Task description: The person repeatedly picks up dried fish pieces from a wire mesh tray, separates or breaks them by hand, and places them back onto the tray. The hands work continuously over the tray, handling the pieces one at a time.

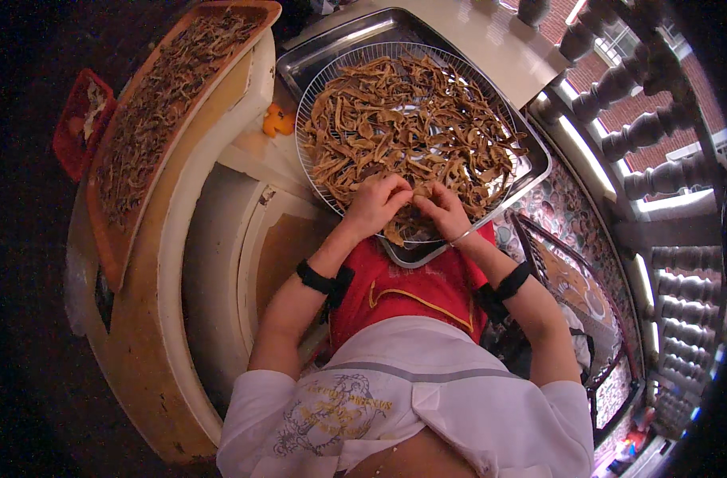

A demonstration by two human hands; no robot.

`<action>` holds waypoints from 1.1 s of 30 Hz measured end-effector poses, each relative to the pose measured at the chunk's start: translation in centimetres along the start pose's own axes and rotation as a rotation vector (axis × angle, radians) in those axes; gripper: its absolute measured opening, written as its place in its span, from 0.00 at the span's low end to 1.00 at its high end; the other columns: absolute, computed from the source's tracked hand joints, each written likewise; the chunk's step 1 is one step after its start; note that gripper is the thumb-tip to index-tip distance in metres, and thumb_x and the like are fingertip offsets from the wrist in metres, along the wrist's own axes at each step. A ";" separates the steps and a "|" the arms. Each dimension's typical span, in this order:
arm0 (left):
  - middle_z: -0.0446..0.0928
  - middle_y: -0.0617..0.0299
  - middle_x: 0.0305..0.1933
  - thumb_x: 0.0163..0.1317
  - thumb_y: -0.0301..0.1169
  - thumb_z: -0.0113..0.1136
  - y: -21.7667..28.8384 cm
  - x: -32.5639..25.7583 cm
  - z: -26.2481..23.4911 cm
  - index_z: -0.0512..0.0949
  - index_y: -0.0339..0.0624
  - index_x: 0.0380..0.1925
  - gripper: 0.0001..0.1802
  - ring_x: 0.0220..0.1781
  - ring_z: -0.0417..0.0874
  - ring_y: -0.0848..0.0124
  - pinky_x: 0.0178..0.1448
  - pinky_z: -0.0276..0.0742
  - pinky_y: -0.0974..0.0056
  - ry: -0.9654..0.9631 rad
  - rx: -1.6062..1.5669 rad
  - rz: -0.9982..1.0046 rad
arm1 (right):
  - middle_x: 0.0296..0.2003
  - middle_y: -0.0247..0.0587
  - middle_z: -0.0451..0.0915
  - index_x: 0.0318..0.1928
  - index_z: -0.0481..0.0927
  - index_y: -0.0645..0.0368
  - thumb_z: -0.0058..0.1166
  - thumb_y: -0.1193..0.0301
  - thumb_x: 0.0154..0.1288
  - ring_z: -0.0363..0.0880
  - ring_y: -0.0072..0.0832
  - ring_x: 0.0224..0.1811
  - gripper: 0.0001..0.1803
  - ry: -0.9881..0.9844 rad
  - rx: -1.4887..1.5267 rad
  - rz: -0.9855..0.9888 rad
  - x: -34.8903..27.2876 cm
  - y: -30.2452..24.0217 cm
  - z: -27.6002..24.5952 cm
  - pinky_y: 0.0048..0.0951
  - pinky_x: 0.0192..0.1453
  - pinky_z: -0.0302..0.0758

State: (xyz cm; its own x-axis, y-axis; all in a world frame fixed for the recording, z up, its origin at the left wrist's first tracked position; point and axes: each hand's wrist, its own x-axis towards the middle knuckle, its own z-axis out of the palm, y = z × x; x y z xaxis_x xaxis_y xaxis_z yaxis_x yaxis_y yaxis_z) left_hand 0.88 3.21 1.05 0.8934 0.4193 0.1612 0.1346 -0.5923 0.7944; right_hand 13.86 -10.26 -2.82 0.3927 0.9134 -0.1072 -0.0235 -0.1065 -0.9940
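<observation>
A round wire rack (320,88) lies on a steel tray (316,48) and carries several tan dried strips (411,119). My left hand (375,203) and my right hand (443,209) meet at the rack's near edge, fingers curled around one dried strip (415,195) pinched between them. Both wrists wear black bands, and the right wrist also has a thin bangle. My red apron and white shirt fill the lower middle.
A long orange tray (132,239) of darker dried shreds rests on the curved cream ledge at left. A red container (72,127) sits beyond it. Small orange pieces (277,121) lie beside the steel tray. A balustrade (642,127) and a metal chair frame (571,271) stand at right.
</observation>
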 end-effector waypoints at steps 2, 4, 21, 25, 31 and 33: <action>0.76 0.55 0.34 0.57 0.31 0.57 1.0 -0.1 -0.2 0.75 0.38 0.33 0.08 0.38 0.78 0.60 0.42 0.72 0.60 -0.057 -0.014 -0.089 | 0.37 0.37 0.78 0.44 0.74 0.61 0.55 0.67 0.61 0.75 0.22 0.41 0.14 0.000 -0.067 -0.004 0.0 -0.2 0.0 0.25 0.48 0.71; 0.76 0.54 0.33 0.56 0.31 0.58 1.1 0.0 -0.3 0.75 0.38 0.32 0.08 0.38 0.78 0.58 0.42 0.72 0.59 -0.068 -0.001 -0.075 | 0.36 0.33 0.75 0.43 0.72 0.61 0.54 0.70 0.62 0.72 0.19 0.39 0.12 -0.001 -0.022 -0.061 0.3 1.3 0.0 0.22 0.45 0.69; 0.76 0.53 0.31 0.59 0.30 0.55 0.0 -0.2 0.3 0.73 0.38 0.33 0.07 0.37 0.79 0.58 0.41 0.72 0.59 0.059 0.025 -0.008 | 0.37 0.36 0.75 0.48 0.69 0.60 0.49 0.72 0.64 0.72 0.22 0.40 0.12 0.015 0.005 -0.003 0.0 0.3 0.4 0.24 0.45 0.70; 0.77 0.54 0.31 0.59 0.31 0.54 -0.1 -0.1 0.5 0.74 0.38 0.34 0.07 0.36 0.79 0.58 0.41 0.73 0.59 0.113 -0.011 -0.066 | 0.37 0.40 0.78 0.46 0.72 0.61 0.49 0.72 0.63 0.75 0.26 0.41 0.12 0.112 -0.057 -0.045 0.5 0.8 -0.3 0.27 0.47 0.71; 0.77 0.53 0.31 0.58 0.30 0.55 0.3 -0.2 0.1 0.75 0.39 0.34 0.07 0.36 0.79 0.58 0.41 0.73 0.59 0.089 0.079 0.013 | 0.35 0.34 0.76 0.44 0.72 0.61 0.51 0.73 0.61 0.74 0.20 0.37 0.11 0.297 0.104 -0.039 2.0 -0.4 -2.5 0.23 0.43 0.71; 0.77 0.53 0.31 0.58 0.31 0.55 0.3 -0.2 0.2 0.75 0.39 0.33 0.07 0.37 0.79 0.57 0.41 0.73 0.58 0.083 0.096 0.023 | 0.35 0.33 0.76 0.44 0.72 0.60 0.52 0.72 0.62 0.74 0.19 0.36 0.11 0.367 0.080 -0.090 3.2 -0.3 -3.7 0.23 0.40 0.71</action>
State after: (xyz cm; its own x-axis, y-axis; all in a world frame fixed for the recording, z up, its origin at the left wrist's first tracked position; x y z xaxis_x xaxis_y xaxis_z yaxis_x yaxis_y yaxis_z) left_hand 0.78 2.82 1.17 0.8585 0.4584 0.2299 0.1586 -0.6637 0.7310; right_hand 18.56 -8.79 -2.80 0.6992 0.7146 -0.0191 -0.0395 0.0119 -0.9991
